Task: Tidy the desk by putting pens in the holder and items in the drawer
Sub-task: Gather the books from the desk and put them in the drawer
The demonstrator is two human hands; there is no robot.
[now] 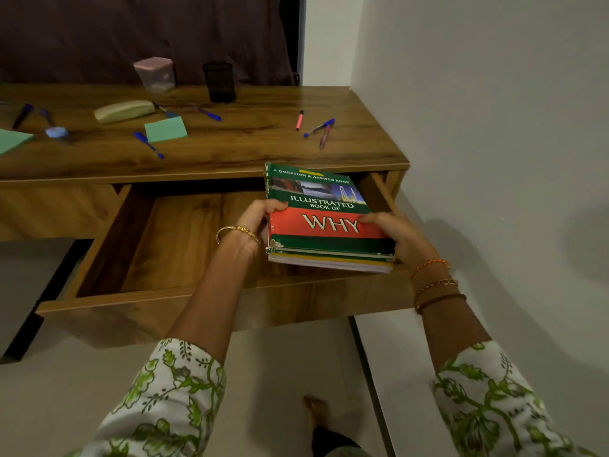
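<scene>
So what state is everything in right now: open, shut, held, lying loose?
Wooden desk drawer: pulled open.
Stack of books topped by the green and red one: held over the drawer's right end.
Left hand: grips the stack's left edge.
Right hand: grips its right edge.
Black mesh pen holder: upright; contents not visible.
Pink-lidded plastic box: lid on.
Beige pouch: lying flat.

Only readable stuff is on the cover of the top book (324, 212) in the stack. Green band up top says "A QUESTION & ANSWER BOOK" in small caps, under the photos it's "ILLUSTRATED BOOK OF", then a huge white "WHY" on the red band. Nothing else has legible text.
</scene>
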